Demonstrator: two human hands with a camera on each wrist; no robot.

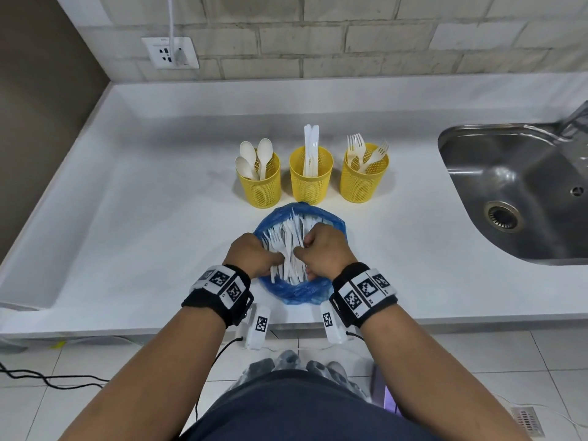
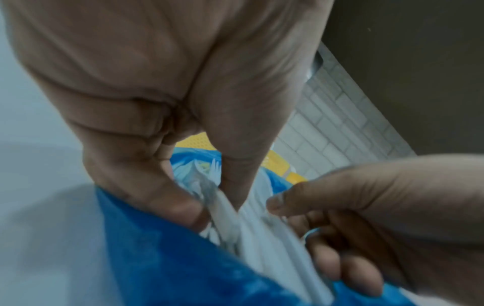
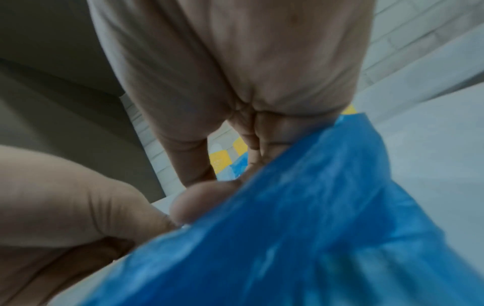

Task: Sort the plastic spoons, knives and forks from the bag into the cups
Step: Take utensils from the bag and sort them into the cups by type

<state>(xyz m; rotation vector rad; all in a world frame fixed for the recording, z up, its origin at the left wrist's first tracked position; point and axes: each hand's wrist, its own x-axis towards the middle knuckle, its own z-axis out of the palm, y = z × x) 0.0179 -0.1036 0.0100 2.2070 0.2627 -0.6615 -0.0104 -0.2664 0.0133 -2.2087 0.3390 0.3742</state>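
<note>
Both hands dig into the cutlery (image 1: 288,246) in the bag (image 1: 299,291) by the desk's front edge, before three cups (image 1: 311,186). The left hand (image 1: 251,259) pinches white pieces; the right hand (image 1: 327,253) curls into the pile, grip unclear. Tangled handles may drag extras out or mix types.

Readable text: none, anywhere in view.
White wall socket (image 1: 170,52): tiny print, too small to read.
Black-and-white wristband tags (image 1: 366,289): square patterns only.

Blue bag (image 1: 299,292) open, full of white cutlery (image 1: 288,246). At 12 o'clock, three yellow mesh cups: spoons (image 1: 260,183), knives (image 1: 311,179), forks (image 1: 364,178), upright.
</note>
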